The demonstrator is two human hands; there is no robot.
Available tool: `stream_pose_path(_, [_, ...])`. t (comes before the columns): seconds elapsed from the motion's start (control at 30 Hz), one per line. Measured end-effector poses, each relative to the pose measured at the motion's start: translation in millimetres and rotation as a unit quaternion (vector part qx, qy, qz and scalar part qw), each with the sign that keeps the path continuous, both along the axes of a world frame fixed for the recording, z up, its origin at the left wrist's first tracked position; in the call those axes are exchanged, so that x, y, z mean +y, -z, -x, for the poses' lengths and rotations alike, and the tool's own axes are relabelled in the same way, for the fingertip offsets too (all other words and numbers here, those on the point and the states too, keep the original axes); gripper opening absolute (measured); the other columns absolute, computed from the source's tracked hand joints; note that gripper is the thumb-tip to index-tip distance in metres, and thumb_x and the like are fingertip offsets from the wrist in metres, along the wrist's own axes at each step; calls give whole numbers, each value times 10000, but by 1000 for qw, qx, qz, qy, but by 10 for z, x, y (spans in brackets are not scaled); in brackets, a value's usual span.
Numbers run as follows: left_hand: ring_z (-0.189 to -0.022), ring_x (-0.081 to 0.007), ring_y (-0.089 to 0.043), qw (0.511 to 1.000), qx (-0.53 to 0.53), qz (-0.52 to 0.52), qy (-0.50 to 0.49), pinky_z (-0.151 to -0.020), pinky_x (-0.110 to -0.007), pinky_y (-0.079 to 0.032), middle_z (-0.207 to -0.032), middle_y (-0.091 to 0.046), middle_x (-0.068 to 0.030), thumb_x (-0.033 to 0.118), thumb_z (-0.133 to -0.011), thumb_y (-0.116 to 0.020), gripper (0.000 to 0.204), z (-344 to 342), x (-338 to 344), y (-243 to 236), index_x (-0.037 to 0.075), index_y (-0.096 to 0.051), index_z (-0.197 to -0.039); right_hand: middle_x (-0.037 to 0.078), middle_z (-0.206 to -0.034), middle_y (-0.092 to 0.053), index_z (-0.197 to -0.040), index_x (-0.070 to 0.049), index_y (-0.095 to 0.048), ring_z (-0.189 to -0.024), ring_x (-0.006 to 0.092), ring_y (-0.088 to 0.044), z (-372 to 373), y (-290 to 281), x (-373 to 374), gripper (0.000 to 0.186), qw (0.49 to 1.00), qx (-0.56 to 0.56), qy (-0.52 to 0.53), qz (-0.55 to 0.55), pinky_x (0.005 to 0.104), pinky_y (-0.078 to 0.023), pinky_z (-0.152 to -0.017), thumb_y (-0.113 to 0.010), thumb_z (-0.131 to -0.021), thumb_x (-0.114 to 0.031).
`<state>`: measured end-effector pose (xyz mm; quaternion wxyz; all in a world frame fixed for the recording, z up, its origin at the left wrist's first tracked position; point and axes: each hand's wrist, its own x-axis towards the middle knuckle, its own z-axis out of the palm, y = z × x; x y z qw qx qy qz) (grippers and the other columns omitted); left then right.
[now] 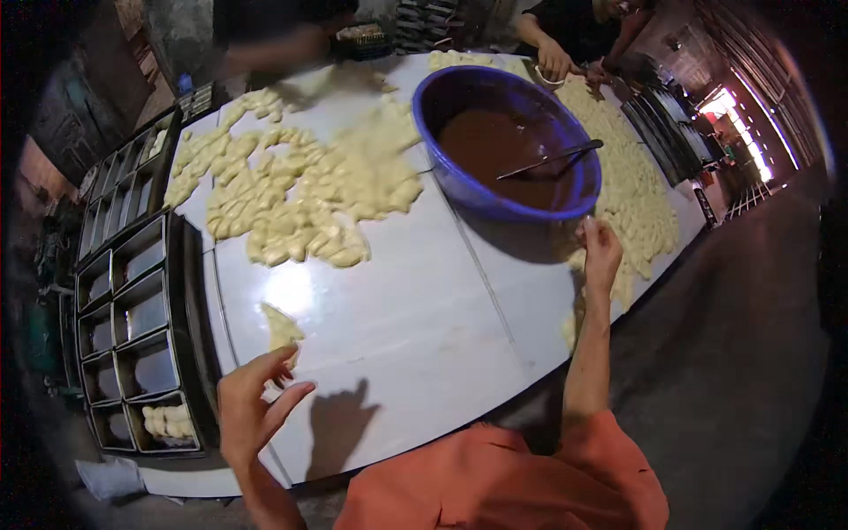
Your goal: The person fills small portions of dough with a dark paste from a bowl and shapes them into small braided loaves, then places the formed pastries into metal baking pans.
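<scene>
My left hand (pixel 261 397) is over the white table's lower left, fingers apart and curved, just below a small piece of pale dough (pixel 281 325). My right hand (pixel 598 252) is by the lower right rim of a big blue basin (pixel 442 172), fingers closed; what they hold, if anything, is hidden. The basin holds brown liquid (pixel 486 132) with a dark long-handled utensil (pixel 548 159) in it. Many pale dough pieces (pixel 309 194) lie across the upper left, and more dough (pixel 645 230) spreads along the right side, close to my right hand.
Black divided metal tins (pixel 168 305) line the table's left edge, one compartment holding dough (pixel 166 420). More dark tins (pixel 662 128) stand at the right edge. Two people (pixel 283 31) (pixel 574 31) are at the far side, one with a hand (pixel 552 57) at a small bowl. The white table (pixel 380 344) has seams.
</scene>
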<state>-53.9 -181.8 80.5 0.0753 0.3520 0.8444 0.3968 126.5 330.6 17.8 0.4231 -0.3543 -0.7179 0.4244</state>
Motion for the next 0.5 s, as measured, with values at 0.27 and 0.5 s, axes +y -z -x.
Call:
stream_pose_path(0.27, [-849,-201,-701,947,-285,-147,21,-733,-282,-550,-1319,-587,-185,249,-853,-780,610,70,2297,498,-19,-542,-1347,256,-1424,-492,-1455,16,-412,-1286,389,-521,730,-150,2001,1099,979,-193,46,49,442,-409,-1077,-666,-723,-763])
stream_pose_path(0.5, [-1140,-183,-579,882,-368,-270,-114,-917,-377,-511,-1329,-558,-94,385,-967,-624,585,389,3670,732,61,-446,-1420,250,-1179,-659,-1249,60,-609,-1094,343,-633,1252,-24,2828,823,971,-229,-65,-4,386,-454,-948,-679,-782,-614])
